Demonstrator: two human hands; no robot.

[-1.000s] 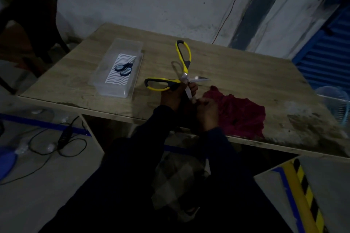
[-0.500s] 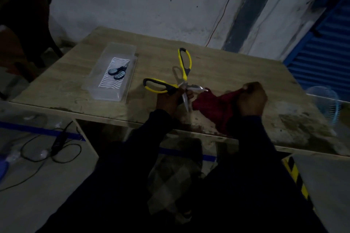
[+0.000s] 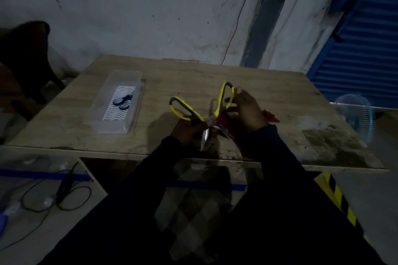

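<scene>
The scissors (image 3: 207, 119) are held just above the worktop (image 3: 193, 75), close to the middle of its near edge. They are splayed wide open. Their looped handles are glossy yellow plastic with dark grey inserts, and one bare steel blade points down toward the near edge. The left hand (image 3: 187, 131) grips them at the pivot and the nearer handle. The right hand (image 3: 247, 112) lies against the farther loop, but in this dim light it is unclear whether its fingers close round it. Beneath that hand lies a crumpled dark red cloth (image 3: 270, 115), mostly hidden, which also covers the second blade. The worktop is matt wood-grain board, stained toward its right corner. Near the left edge sits a clear plastic box (image 3: 107, 122) holding small dark scissors (image 3: 123, 101).
</scene>
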